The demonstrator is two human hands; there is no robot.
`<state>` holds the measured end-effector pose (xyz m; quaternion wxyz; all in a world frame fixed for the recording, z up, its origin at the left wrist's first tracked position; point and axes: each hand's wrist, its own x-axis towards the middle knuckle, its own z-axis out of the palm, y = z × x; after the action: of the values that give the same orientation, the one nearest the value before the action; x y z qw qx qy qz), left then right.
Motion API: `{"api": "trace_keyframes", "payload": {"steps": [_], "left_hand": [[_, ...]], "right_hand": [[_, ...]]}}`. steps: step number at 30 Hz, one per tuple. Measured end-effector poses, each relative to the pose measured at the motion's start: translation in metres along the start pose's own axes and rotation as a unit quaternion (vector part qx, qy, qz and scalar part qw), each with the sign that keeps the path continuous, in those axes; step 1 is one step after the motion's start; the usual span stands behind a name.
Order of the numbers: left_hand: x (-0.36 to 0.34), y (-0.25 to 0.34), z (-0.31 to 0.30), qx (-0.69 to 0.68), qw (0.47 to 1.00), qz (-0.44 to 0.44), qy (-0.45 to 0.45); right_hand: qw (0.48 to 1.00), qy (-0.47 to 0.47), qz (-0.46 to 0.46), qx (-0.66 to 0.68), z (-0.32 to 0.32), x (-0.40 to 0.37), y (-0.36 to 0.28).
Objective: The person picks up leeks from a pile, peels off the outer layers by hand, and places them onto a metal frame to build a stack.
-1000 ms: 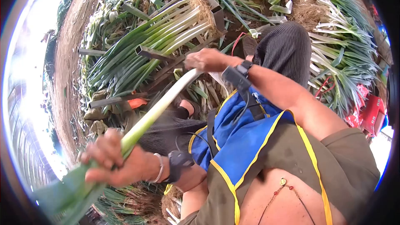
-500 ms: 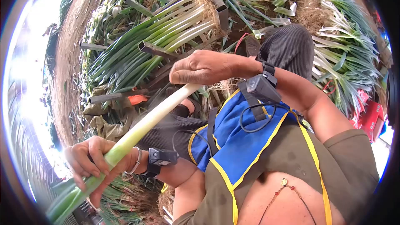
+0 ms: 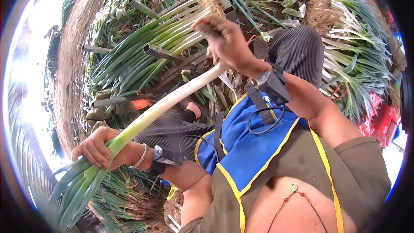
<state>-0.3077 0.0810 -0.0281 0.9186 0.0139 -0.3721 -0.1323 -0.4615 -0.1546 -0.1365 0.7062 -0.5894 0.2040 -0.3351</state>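
My left hand [image 3: 97,149] is closed around a long, thick green onion [image 3: 172,99], just where its white shaft turns into green leaves. The leaves fan out below that hand. At the white end of the stalk is my right hand [image 3: 233,45], its fingers bent around the tip and partly hidden. A thin pale strip [image 3: 227,82] dangles under the right hand. Beyond it, a row of green onions [image 3: 172,34] lies across a metal frame [image 3: 161,51], roots toward the upper right.
More green onions [image 3: 358,60] are heaped at the right, with a red package [image 3: 384,123] beside them. Another bundle [image 3: 129,198] lies at lower left. Loose leaves cover the ground behind the frame. My bent knee [image 3: 297,51] rises near the right hand.
My right hand has moved up and to the right, and its end of the green onion has shifted with it. My left hand has risen slightly, and the leaves below it now spread apart.
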Motion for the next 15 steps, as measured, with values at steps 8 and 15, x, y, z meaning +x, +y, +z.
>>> {"api": "trace_keyframes", "payload": {"steps": [8,15], "left_hand": [[0.002,0.035,-0.018,-0.026,0.999,0.032,0.028],[0.0,0.023,-0.038,0.003,0.999,0.021,0.034]], "right_hand": [[0.93,0.004,-0.049,0.364,-0.118,0.03,-0.007],[0.8,-0.095,-0.054,-0.591,-0.13,0.018,-0.001]]}}
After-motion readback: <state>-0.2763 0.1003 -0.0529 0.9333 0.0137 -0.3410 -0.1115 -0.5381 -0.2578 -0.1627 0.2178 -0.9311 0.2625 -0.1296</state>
